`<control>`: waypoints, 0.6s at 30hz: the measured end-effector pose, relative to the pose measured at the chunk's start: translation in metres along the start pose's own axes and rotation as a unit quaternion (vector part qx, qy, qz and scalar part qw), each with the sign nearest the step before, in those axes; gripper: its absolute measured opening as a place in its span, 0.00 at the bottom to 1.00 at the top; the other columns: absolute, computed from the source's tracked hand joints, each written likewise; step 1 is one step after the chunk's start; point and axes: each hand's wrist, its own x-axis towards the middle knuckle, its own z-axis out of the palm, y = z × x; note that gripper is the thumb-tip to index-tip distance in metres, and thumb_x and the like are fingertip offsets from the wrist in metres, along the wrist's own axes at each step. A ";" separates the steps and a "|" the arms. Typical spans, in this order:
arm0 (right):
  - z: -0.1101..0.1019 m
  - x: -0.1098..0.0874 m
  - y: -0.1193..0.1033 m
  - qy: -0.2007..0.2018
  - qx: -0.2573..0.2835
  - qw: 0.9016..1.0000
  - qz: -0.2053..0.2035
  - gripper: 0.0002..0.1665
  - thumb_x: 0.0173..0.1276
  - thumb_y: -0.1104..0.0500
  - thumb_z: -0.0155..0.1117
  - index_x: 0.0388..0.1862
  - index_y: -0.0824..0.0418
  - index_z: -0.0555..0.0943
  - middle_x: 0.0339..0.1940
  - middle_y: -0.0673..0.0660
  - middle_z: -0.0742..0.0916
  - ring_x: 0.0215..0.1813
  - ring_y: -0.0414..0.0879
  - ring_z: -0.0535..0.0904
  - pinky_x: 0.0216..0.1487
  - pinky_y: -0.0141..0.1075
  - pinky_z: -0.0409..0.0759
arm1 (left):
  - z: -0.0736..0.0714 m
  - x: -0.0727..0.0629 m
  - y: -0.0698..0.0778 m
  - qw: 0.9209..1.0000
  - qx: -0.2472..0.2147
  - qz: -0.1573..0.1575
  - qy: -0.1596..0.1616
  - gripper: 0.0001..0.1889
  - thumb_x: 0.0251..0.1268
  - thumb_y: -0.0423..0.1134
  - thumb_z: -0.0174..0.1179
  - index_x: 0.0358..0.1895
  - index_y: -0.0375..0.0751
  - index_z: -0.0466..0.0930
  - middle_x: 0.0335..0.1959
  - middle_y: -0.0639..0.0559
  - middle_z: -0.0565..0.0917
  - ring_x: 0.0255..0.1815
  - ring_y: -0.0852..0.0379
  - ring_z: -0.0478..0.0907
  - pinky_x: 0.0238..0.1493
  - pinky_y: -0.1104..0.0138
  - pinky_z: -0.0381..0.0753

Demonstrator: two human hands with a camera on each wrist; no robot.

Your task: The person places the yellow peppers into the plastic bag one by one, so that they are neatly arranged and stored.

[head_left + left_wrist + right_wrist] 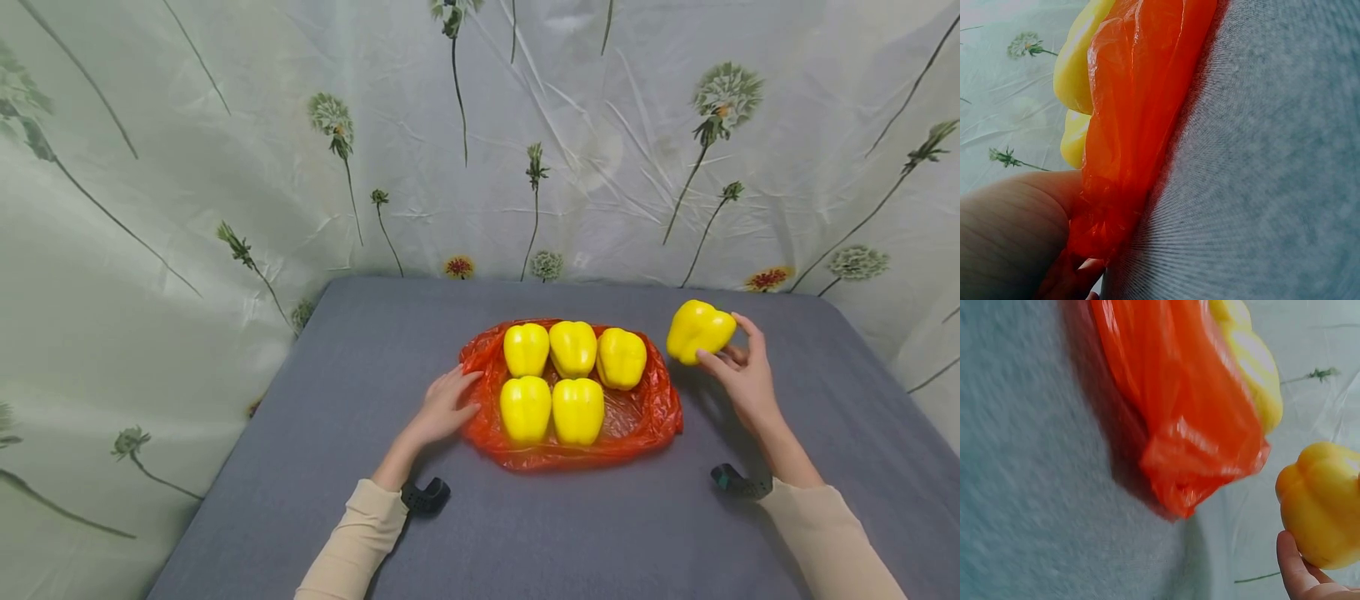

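Observation:
A yellow bell pepper (697, 332) is held up between the thumb and fingers of my right hand (746, 379), to the right of a red plastic bag (483, 437). In the right wrist view this bell pepper (1322, 503) stands apart from the bag (1179, 394). Several more yellow bell peppers (525, 408) sit in the bag's open mouth, in two rows. My left hand (447, 404) holds the bag's left edge. The left wrist view has the thumb side of that hand (1019, 219) against the crumpled bag (1129, 119), its fingers mostly hidden.
The bag rests on a table with a grey cloth cover (337, 375). Behind and to the left hangs a pale curtain (262, 125) printed with dandelions. Dark wrist devices (426, 496) are strapped on both wrists, below the beige sleeves' cuffs.

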 end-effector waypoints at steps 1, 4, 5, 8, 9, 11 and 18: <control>0.001 -0.002 -0.002 -0.004 0.000 1.000 -0.001 0.43 0.63 0.68 0.60 0.72 0.50 0.52 0.39 0.35 0.77 0.39 0.21 0.79 0.36 0.15 0.77 | 0.000 0.000 0.000 1.000 -0.001 -0.001 0.000 0.28 0.64 0.41 0.54 0.67 0.41 0.64 0.71 0.40 0.65 0.76 0.42 0.51 0.74 0.44 0.47; 0.003 -0.008 -0.006 -0.011 -0.018 1.000 -0.004 0.43 0.64 0.67 0.59 0.73 0.51 0.51 0.40 0.34 0.77 0.40 0.20 0.78 0.38 0.14 0.76 | 0.000 0.000 0.002 1.000 -0.002 -0.005 0.000 0.28 0.64 0.41 0.54 0.67 0.41 0.65 0.71 0.40 0.65 0.76 0.42 0.51 0.74 0.43 0.47; 0.004 -0.009 -0.007 -0.012 -0.024 1.000 -0.004 0.43 0.64 0.67 0.59 0.73 0.51 0.50 0.40 0.33 0.77 0.40 0.20 0.78 0.38 0.14 0.76 | -0.001 0.000 0.002 1.000 -0.002 -0.006 0.000 0.28 0.64 0.41 0.54 0.67 0.41 0.65 0.70 0.40 0.65 0.76 0.42 0.51 0.73 0.43 0.47; 0.007 -0.014 -0.009 -0.015 -0.020 1.000 -0.005 0.44 0.64 0.68 0.59 0.73 0.51 0.51 0.40 0.33 0.78 0.41 0.20 0.78 0.39 0.14 0.76 | -0.001 0.000 0.002 1.000 -0.002 -0.008 -0.002 0.28 0.64 0.42 0.54 0.67 0.41 0.65 0.71 0.40 0.65 0.76 0.42 0.50 0.74 0.43 0.47; 0.008 -0.015 -0.009 -0.018 -0.023 1.000 -0.006 0.44 0.64 0.68 0.59 0.73 0.51 0.51 0.40 0.32 0.78 0.41 0.20 0.78 0.39 0.14 0.76 | -0.001 0.000 0.002 1.000 -0.002 -0.008 -0.002 0.28 0.64 0.42 0.54 0.67 0.41 0.65 0.71 0.40 0.65 0.76 0.42 0.50 0.74 0.43 0.47; 0.010 -0.018 -0.009 -0.024 -0.018 1.000 -0.005 0.44 0.63 0.69 0.59 0.73 0.50 0.51 0.41 0.32 0.78 0.41 0.21 0.78 0.39 0.14 0.76 | -0.001 -0.001 0.002 1.000 -0.004 -0.008 -0.002 0.28 0.64 0.42 0.54 0.67 0.41 0.65 0.71 0.40 0.65 0.76 0.42 0.50 0.73 0.43 0.46; 0.016 -0.033 -0.012 -0.062 -0.036 0.997 -0.007 0.44 0.65 0.68 0.58 0.73 0.51 0.49 0.43 0.31 0.78 0.43 0.21 0.78 0.43 0.13 0.75 | -0.001 0.000 0.002 1.000 -0.006 -0.006 -0.001 0.28 0.64 0.42 0.54 0.67 0.41 0.64 0.71 0.41 0.65 0.76 0.42 0.50 0.74 0.43 0.47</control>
